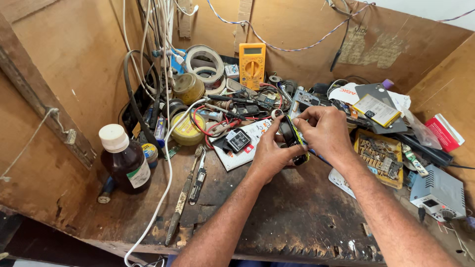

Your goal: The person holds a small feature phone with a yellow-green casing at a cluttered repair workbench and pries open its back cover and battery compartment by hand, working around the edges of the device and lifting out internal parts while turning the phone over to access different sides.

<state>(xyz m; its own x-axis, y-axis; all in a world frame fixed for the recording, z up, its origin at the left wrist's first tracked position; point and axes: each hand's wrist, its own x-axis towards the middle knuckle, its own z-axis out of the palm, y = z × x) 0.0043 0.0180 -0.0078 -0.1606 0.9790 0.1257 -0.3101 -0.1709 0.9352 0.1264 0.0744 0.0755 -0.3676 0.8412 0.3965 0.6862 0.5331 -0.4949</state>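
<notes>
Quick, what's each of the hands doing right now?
Left hand: closed on the phone, gripping its lower part.
Right hand: closed on the same phone, fingers pinching its top edge.

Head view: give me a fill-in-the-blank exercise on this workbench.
1. Both hands hold a small black ____.
2. The multimeter leaning on the back wall is ____ in colour.
3. The brown bottle has a ____ cap.
4. The tape rolls lie to the ____ of the multimeter.

Missing words: phone; yellow; white; left
</notes>
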